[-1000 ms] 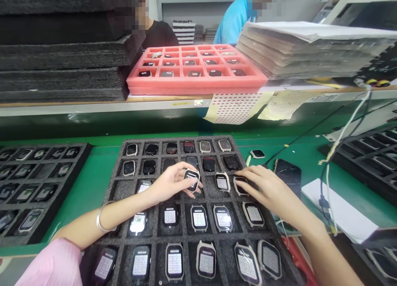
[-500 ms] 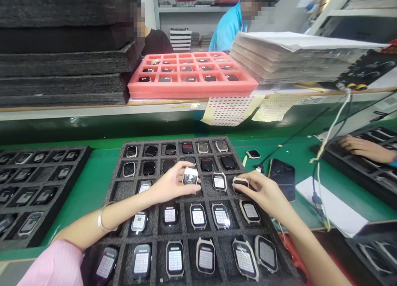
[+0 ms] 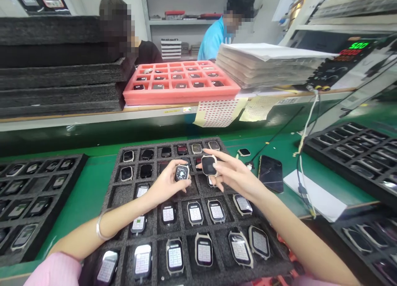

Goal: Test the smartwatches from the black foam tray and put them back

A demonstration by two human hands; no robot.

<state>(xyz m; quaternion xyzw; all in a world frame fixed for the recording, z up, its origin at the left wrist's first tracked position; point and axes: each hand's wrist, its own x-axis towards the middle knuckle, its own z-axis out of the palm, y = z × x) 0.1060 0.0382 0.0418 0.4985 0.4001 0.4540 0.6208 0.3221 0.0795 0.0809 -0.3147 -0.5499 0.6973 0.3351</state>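
Note:
Over the middle of a dark foam tray, my left hand is closed on a smartwatch whose screen shows a lit watch face. Just to its right, my right hand grips a second smartwatch with a dark screen, held up and facing me. The two watches are close but apart. Below them, several watches with lit white screens lie in the tray's compartments. Toward the back of the tray, watches with dark screens fill the rows; my hands partly hide some of them.
More watch trays stand at the left and right. A phone, a loose watch, a cable and a white sheet lie on the green bench. The shelf holds a pink foam tray and stacked black foam. Two people are behind.
My right hand has lifted its watch from the tray's right side and brought it left, beside the left hand's watch. The view has shifted; the other person's hand at right is gone from sight.

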